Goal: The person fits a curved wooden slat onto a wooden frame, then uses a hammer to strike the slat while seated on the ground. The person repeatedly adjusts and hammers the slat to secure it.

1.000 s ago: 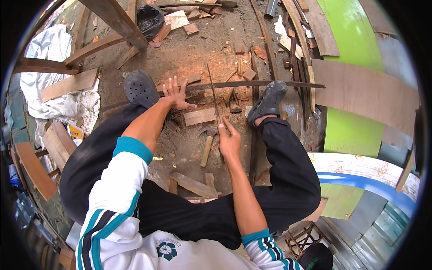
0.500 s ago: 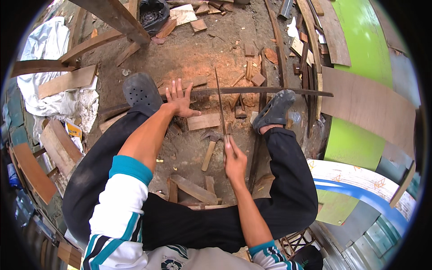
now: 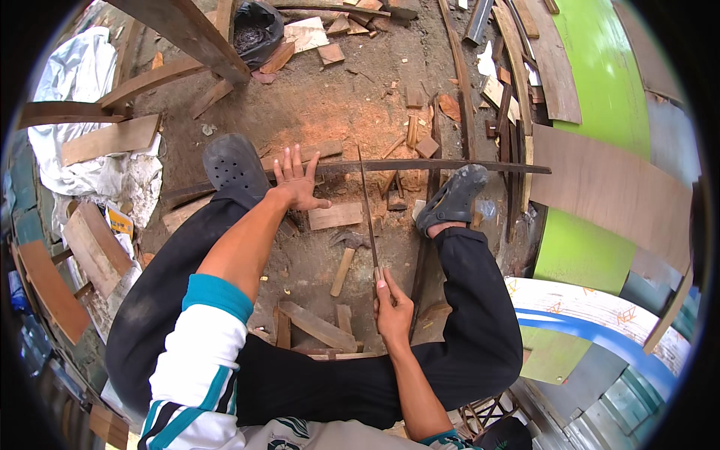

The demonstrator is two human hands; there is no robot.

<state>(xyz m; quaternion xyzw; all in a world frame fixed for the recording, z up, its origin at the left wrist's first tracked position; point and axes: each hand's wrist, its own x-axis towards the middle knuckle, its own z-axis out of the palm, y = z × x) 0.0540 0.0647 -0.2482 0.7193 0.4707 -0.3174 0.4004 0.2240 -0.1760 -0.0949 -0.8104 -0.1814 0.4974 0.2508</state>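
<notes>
Sawing a long dark strip held across the dirt floor

The long wooden strip (image 3: 420, 166), running across the frame's middle, is looking thin, light and springy, so the left hand (image 3: 298, 182) is pressing it flat with fingers spread, beside the cut. The handsaw (image 3: 367, 210), its narrow stiff blade probably toothed, is standing across it; the right hand (image 3: 391, 304), lower centre, is gripping its handle with fingers closed.

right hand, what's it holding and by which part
The right hand grips a thin saw blade by its near end. The left hand holds nothing, pressing flat on a long wooden strip.
</notes>
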